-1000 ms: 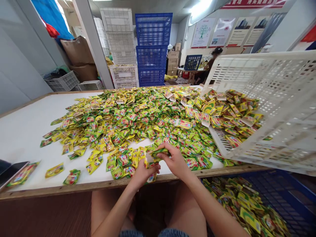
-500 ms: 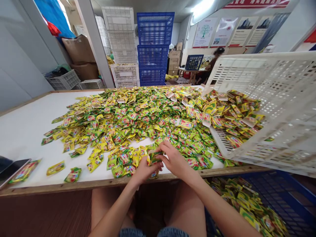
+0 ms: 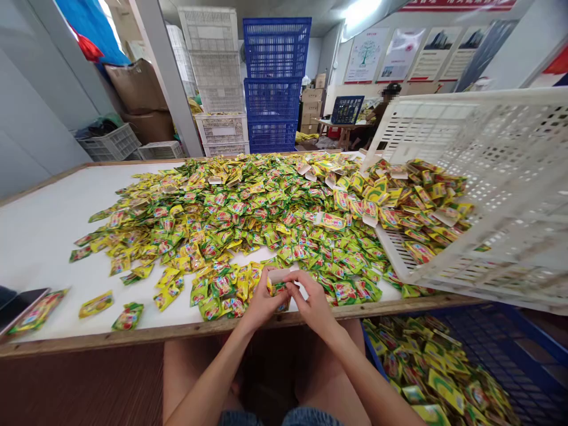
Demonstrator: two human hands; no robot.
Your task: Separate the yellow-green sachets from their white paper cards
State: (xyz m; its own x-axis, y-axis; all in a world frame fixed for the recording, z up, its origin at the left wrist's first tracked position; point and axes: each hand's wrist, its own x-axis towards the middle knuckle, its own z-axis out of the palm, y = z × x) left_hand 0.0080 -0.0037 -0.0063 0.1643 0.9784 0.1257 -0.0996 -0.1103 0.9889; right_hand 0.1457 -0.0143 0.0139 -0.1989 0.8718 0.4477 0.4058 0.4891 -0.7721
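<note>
A small printed carton (image 3: 278,274) with a pale flap is held between both hands, just above the near edge of the table. My left hand (image 3: 262,303) grips its left side, with the fingers closed. At its right end, my right hand (image 3: 311,300) pinches it between thumb and fingers. The fingers hide most of its printed side. Around the hands lies a large heap of small green and yellow packets (image 3: 266,207), some touching the left hand.
A white crate (image 3: 488,177) lies tipped on its side at the right, with cartons spilling out. Below it stands a blue crate (image 3: 536,355) full of yellow cartons. A phone (image 3: 22,307) rests at the left. Stacked blue crates (image 3: 277,53) and a seated person (image 3: 381,115) are farther back.
The right hand has drawn closer to the body and lower, and its fingers now pinch the carton's end. The carton's pale flap shows more plainly. The view has shifted slightly.
</note>
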